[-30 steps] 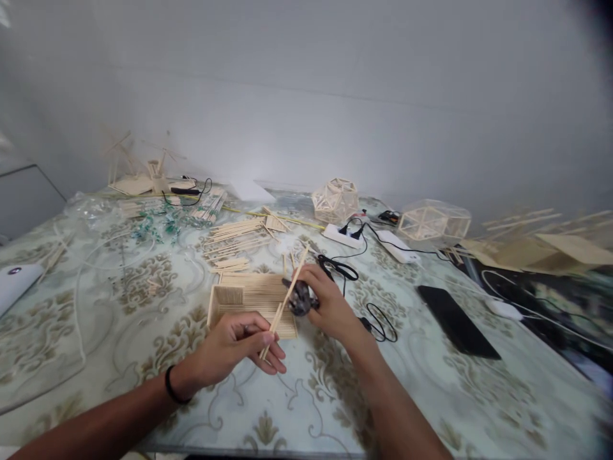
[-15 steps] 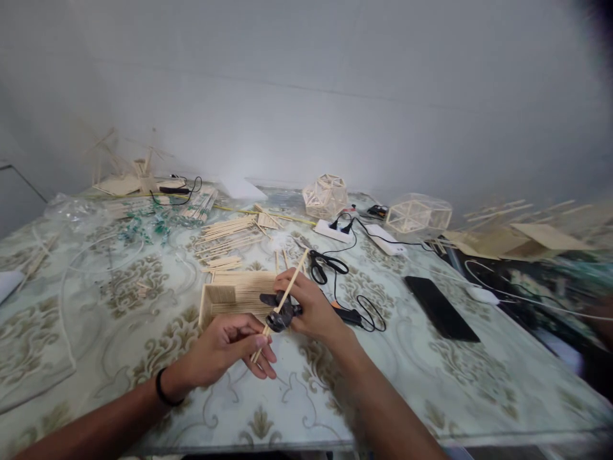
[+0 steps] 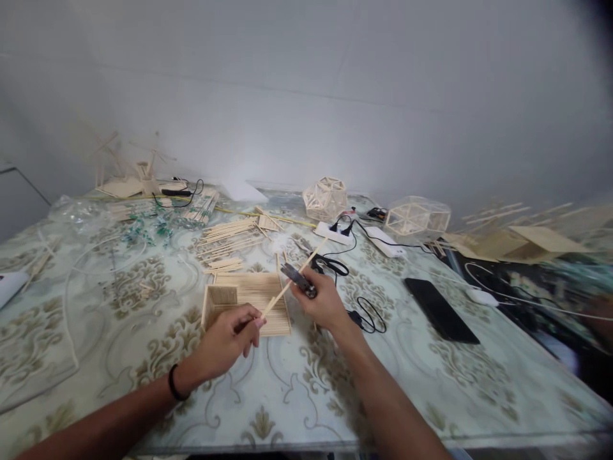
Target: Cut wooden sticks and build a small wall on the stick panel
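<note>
My left hand (image 3: 227,342), a dark band at its wrist, pinches a long thin wooden stick (image 3: 294,281) at its lower end. A shorter stick piece seems to lie against it near the fingertips. The long stick slants up and right, passing by the fingers of my right hand (image 3: 323,300). That hand is closed round dark cutting pliers (image 3: 299,281), whose jaws point up and left beside the stick. Under both hands lies a box-like piece built of wooden sticks (image 3: 282,326), with a raised compartment at its left end, partly hidden by my left hand.
Loose sticks (image 3: 227,230) lie behind the stick-built piece. Black scissors (image 3: 335,265), a coiled black cable (image 3: 371,315) and a phone (image 3: 440,310) are to the right. Farther back stand a power strip (image 3: 334,234) and stick polyhedra (image 3: 325,197). Plastic wrapping (image 3: 74,214) is at left.
The pliers have moved up and right, away from my left fingers, and turned. My left hand has shifted slightly left and up, and the stick now slants lower to the right.
</note>
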`<act>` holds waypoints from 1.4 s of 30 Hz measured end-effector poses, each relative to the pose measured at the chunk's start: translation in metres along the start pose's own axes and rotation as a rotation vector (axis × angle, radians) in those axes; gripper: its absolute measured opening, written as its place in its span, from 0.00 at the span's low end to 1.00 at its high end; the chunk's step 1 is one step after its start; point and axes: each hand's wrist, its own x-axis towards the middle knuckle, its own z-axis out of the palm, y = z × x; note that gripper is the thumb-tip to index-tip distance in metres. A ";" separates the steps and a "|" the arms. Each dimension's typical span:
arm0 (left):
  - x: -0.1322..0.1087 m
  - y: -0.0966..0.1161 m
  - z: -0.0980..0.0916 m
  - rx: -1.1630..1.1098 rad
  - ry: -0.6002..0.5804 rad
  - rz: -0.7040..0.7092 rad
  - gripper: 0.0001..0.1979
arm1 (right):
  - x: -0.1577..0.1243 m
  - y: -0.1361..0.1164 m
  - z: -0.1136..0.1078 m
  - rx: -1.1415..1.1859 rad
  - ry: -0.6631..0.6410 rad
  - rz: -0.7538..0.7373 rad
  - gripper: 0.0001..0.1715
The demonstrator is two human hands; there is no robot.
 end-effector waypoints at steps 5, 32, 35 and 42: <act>0.004 -0.015 0.006 0.766 0.116 0.180 0.10 | 0.001 -0.001 -0.005 0.032 0.013 0.053 0.11; -0.009 0.023 -0.018 -0.702 -0.258 0.138 0.28 | -0.016 -0.029 0.032 0.185 -0.407 -0.307 0.13; -0.008 0.027 -0.020 -0.732 -0.267 0.101 0.28 | -0.016 -0.029 0.031 0.173 -0.353 -0.321 0.11; -0.006 0.020 -0.016 -0.621 -0.162 0.069 0.29 | -0.013 -0.024 0.013 0.317 -0.145 -0.030 0.15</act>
